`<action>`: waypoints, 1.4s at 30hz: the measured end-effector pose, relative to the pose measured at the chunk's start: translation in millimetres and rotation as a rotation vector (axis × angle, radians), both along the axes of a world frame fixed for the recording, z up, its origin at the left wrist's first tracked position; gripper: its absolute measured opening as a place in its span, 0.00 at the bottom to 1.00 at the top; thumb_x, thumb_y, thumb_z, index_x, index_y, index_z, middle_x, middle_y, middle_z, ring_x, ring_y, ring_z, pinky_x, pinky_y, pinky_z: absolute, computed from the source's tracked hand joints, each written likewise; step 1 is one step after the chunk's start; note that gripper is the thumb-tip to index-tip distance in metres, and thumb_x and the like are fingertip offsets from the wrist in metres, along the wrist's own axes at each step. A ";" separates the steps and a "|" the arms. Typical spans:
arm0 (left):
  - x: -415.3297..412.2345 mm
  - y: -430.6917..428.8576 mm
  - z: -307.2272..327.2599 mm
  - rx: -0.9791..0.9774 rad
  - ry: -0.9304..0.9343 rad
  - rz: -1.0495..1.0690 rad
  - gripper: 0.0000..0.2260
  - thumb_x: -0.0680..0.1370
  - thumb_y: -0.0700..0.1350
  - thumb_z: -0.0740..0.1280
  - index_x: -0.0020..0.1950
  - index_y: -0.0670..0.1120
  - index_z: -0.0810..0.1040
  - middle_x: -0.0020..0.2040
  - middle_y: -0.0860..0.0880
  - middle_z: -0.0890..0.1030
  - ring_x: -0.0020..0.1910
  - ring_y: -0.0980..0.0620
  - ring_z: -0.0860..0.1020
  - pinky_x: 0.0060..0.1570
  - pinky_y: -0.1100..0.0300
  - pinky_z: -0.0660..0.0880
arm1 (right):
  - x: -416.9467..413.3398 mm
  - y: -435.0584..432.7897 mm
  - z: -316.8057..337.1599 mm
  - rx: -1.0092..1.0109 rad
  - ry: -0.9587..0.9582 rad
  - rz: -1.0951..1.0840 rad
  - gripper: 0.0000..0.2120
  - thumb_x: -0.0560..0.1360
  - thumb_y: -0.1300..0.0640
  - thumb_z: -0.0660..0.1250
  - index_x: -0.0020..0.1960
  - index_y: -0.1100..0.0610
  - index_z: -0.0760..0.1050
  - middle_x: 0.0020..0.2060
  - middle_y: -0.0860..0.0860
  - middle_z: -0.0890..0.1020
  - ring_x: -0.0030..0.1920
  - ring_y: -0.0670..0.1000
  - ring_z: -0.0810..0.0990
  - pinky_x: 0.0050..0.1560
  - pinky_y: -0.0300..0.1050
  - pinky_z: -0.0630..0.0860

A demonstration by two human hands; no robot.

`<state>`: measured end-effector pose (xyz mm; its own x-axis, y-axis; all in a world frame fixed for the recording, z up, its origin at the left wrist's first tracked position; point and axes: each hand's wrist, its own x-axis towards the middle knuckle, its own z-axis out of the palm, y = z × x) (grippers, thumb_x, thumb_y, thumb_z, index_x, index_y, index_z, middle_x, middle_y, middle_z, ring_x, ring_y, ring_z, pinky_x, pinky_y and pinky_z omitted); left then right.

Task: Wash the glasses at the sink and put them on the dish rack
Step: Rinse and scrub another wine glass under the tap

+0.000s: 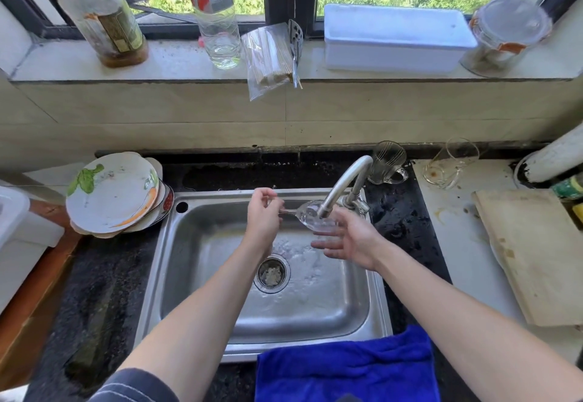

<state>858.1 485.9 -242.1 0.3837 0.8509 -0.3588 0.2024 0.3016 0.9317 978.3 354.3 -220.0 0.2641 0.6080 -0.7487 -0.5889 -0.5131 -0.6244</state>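
Observation:
A clear stemmed glass [310,214] lies sideways under the faucet [342,185], over the steel sink [220,316]. My left hand [263,215] pinches its stem and foot. My right hand [347,239] is held open under the bowl of the glass, fingers straight, with water running over it. Water splashes on the sink floor near the drain [271,273]. Two more glasses stand behind the sink: a ribbed glass mug [386,162] by the faucet and a tilted clear glass [449,163] on the white counter.
A stack of plates [116,193] leans left of the sink. A blue towel [347,367] hangs over the front edge. A wooden cutting board [536,253] lies on the right. Bottles, a white box [394,39] and a jar stand on the windowsill.

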 end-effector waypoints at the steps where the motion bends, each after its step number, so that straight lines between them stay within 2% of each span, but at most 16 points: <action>1: -0.3 -0.2 2.1 0.032 0.008 -0.028 0.07 0.77 0.33 0.61 0.47 0.45 0.69 0.41 0.48 0.73 0.37 0.53 0.70 0.35 0.60 0.68 | 0.7 2.7 -0.4 0.005 0.027 -0.037 0.21 0.81 0.42 0.53 0.63 0.56 0.71 0.57 0.62 0.80 0.43 0.58 0.84 0.38 0.47 0.77; 4: -4.5 -5.4 -2.1 0.114 0.033 -0.083 0.06 0.75 0.33 0.61 0.45 0.43 0.68 0.40 0.45 0.71 0.37 0.52 0.68 0.38 0.58 0.66 | 4.8 6.5 1.5 -0.036 0.019 -0.072 0.27 0.79 0.36 0.51 0.59 0.58 0.72 0.54 0.62 0.80 0.32 0.53 0.80 0.29 0.42 0.71; 7: -9.3 -13.6 -10.4 0.119 0.084 -0.121 0.06 0.75 0.33 0.61 0.47 0.43 0.69 0.42 0.44 0.73 0.39 0.51 0.69 0.41 0.58 0.67 | 3.0 6.8 1.0 -0.082 -0.149 0.057 0.15 0.79 0.45 0.60 0.55 0.56 0.75 0.54 0.62 0.81 0.29 0.50 0.76 0.28 0.40 0.71; 9: -12.6 -13.3 -13.4 -0.041 0.148 -0.112 0.05 0.78 0.38 0.61 0.52 0.45 0.70 0.47 0.44 0.74 0.40 0.50 0.72 0.38 0.58 0.69 | 2.1 4.7 -3.1 0.010 -0.213 0.110 0.08 0.79 0.54 0.65 0.56 0.56 0.76 0.55 0.61 0.81 0.35 0.53 0.79 0.35 0.44 0.76; 13: -22.2 -8.0 -16.7 -0.400 0.250 -0.189 0.09 0.82 0.48 0.56 0.57 0.44 0.66 0.40 0.41 0.72 0.28 0.50 0.69 0.25 0.63 0.63 | 4.6 -0.4 -14.5 0.128 -0.427 0.286 0.19 0.70 0.66 0.74 0.56 0.50 0.77 0.58 0.52 0.80 0.56 0.56 0.81 0.57 0.56 0.79; 15: -21.1 -9.7 -19.0 -0.341 0.190 -0.146 0.03 0.82 0.44 0.56 0.54 0.45 0.65 0.37 0.44 0.69 0.27 0.53 0.66 0.21 0.65 0.59 | 3.2 1.3 -18.6 0.121 -0.408 0.273 0.18 0.70 0.63 0.75 0.57 0.51 0.77 0.58 0.53 0.80 0.54 0.56 0.82 0.55 0.55 0.80; 19: -15.3 -14.1 -15.2 -0.229 0.117 -0.078 0.05 0.79 0.38 0.55 0.55 0.44 0.65 0.39 0.46 0.69 0.28 0.54 0.65 0.21 0.66 0.58 | -5.1 10.7 -11.7 -0.052 -0.312 0.223 0.19 0.75 0.44 0.69 0.60 0.54 0.73 0.54 0.50 0.78 0.40 0.56 0.84 0.30 0.43 0.77; 23: -17.6 -15.8 -16.3 -0.099 0.198 -0.125 0.07 0.78 0.39 0.56 0.55 0.44 0.66 0.43 0.45 0.69 0.32 0.52 0.66 0.25 0.64 0.64 | -9.7 14.1 -21.3 -0.087 -0.976 0.488 0.26 0.65 0.28 0.65 0.52 0.45 0.77 0.50 0.42 0.81 0.49 0.48 0.81 0.48 0.46 0.77; 25: -16.5 -19.2 -13.0 0.057 0.188 -0.159 0.06 0.77 0.41 0.58 0.54 0.45 0.66 0.43 0.48 0.70 0.38 0.50 0.67 0.36 0.59 0.67 | -10.7 17.6 -24.9 -0.143 -1.102 0.577 0.27 0.66 0.26 0.58 0.49 0.44 0.80 0.48 0.43 0.82 0.49 0.48 0.80 0.52 0.48 0.77; 27: -14.3 -22.8 -9.6 0.179 0.168 -0.184 0.08 0.74 0.44 0.59 0.52 0.44 0.67 0.41 0.51 0.69 0.39 0.52 0.67 0.42 0.56 0.66 | -6.0 24.0 -23.1 -0.164 -0.934 0.475 0.21 0.74 0.36 0.58 0.39 0.51 0.79 0.39 0.50 0.84 0.41 0.55 0.82 0.47 0.53 0.79; 29: -13.2 -25.2 -9.4 0.225 0.161 -0.188 0.08 0.74 0.44 0.59 0.52 0.44 0.67 0.39 0.52 0.68 0.38 0.53 0.66 0.41 0.56 0.66 | -0.4 26.3 -17.4 -0.174 -0.533 0.255 0.13 0.78 0.51 0.60 0.38 0.55 0.76 0.35 0.55 0.81 0.33 0.57 0.80 0.39 0.51 0.79; 31: -12.8 -24.7 -14.5 0.194 0.154 -0.159 0.06 0.77 0.39 0.59 0.53 0.44 0.67 0.40 0.50 0.68 0.38 0.52 0.67 0.39 0.57 0.66 | 3.7 18.7 -2.0 -0.173 -0.208 0.178 0.10 0.79 0.51 0.61 0.46 0.55 0.76 0.39 0.56 0.82 0.34 0.56 0.82 0.32 0.45 0.77; 34: -10.3 -20.0 -21.5 -0.025 0.141 -0.086 0.06 0.77 0.39 0.57 0.53 0.46 0.68 0.43 0.46 0.70 0.35 0.50 0.67 0.30 0.59 0.64 | 2.6 6.4 2.2 -0.102 -0.129 0.170 0.09 0.80 0.47 0.60 0.51 0.52 0.73 0.49 0.59 0.82 0.33 0.54 0.82 0.26 0.40 0.74; 36: -5.3 -20.4 -25.7 -0.197 0.148 -0.072 0.06 0.79 0.39 0.58 0.55 0.45 0.68 0.46 0.45 0.71 0.30 0.51 0.67 0.26 0.61 0.63 | -1.9 -1.3 -6.2 -0.019 -0.281 0.130 0.08 0.80 0.51 0.63 0.55 0.53 0.74 0.53 0.57 0.80 0.36 0.55 0.82 0.28 0.41 0.75; 38: 2.1 -25.8 -29.5 -0.313 0.128 -0.078 0.09 0.78 0.40 0.63 0.57 0.44 0.67 0.49 0.42 0.72 0.28 0.52 0.69 0.24 0.62 0.64 | -6.0 -15.2 -15.1 0.066 -0.481 0.135 0.14 0.76 0.54 0.69 0.61 0.54 0.74 0.57 0.51 0.79 0.48 0.53 0.82 0.38 0.42 0.79; 42: 22.9 -39.1 -32.1 -0.474 0.049 -0.116 0.27 0.71 0.40 0.75 0.65 0.42 0.67 0.55 0.41 0.74 0.24 0.55 0.69 0.22 0.63 0.64 | -11.0 -47.1 -22.3 0.108 -0.909 0.246 0.26 0.69 0.55 0.76 0.65 0.52 0.74 0.59 0.45 0.77 0.60 0.42 0.75 0.61 0.37 0.72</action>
